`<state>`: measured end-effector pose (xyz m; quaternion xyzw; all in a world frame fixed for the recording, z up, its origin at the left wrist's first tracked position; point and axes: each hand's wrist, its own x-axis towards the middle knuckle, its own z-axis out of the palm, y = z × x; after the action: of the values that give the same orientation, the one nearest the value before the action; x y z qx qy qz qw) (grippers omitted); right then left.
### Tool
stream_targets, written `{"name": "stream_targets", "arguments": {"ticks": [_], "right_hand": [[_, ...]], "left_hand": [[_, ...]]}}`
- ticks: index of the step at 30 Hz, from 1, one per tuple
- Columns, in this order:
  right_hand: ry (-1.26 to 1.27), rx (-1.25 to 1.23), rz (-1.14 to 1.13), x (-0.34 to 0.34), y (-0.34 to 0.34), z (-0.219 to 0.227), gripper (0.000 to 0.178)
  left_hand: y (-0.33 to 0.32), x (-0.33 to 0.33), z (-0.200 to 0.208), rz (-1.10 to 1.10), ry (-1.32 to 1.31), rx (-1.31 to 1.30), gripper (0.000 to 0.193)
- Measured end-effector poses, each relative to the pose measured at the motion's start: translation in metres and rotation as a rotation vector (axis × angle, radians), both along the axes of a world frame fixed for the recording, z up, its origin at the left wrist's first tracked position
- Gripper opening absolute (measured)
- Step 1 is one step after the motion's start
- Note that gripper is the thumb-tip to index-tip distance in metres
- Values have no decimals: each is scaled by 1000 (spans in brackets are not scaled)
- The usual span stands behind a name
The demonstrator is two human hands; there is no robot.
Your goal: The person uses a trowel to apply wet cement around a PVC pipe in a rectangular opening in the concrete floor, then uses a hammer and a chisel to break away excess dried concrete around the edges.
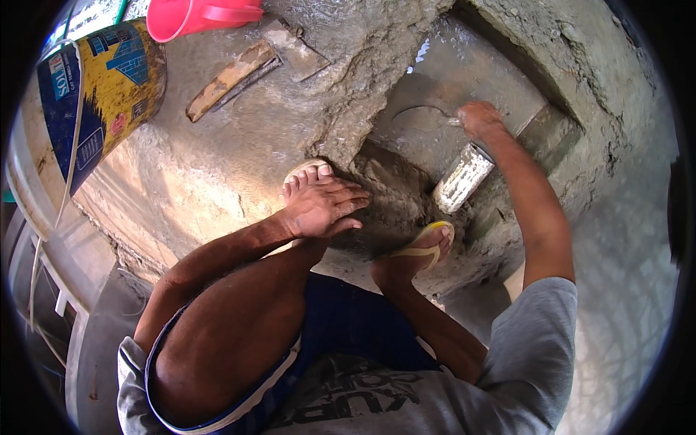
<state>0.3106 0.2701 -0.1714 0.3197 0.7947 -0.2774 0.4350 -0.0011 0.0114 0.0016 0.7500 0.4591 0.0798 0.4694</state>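
Observation:
My right hand (481, 119) is closed around the handle of a trowel (428, 118), whose cement-smeared blade lies against the wet grey cement (449, 80) in a sunken rectangular recess. The blade's outline blends into the cement. Just below that hand, a short whitish pipe (462, 179) crusted with cement sits at a slant by the recess's near edge. My left hand (326, 206) holds nothing; its fingers stretch out over the front of my left foot, close to the sandal.
A yellow and blue bucket (119, 87) lies tilted at the far left, with a pink plastic mug (196, 18) beside it. A worn wooden piece (232, 80) and a flat cement-coated plate (293, 51) rest on the rough slab. My sandalled right foot (431, 246) is near the pipe.

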Motion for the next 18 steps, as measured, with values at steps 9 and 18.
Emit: {"name": "stream_targets", "arguments": {"ticks": [9, 18], "right_hand": [[-161, -169, 106, -26, -29, -4, 26], [-79, -347, -303, 33, 20, 83, 23]], "left_hand": [[1, 2, 0, 14, -15, 32, 49], [-2, 1, -3, -13, 4, 47, 47]]}}
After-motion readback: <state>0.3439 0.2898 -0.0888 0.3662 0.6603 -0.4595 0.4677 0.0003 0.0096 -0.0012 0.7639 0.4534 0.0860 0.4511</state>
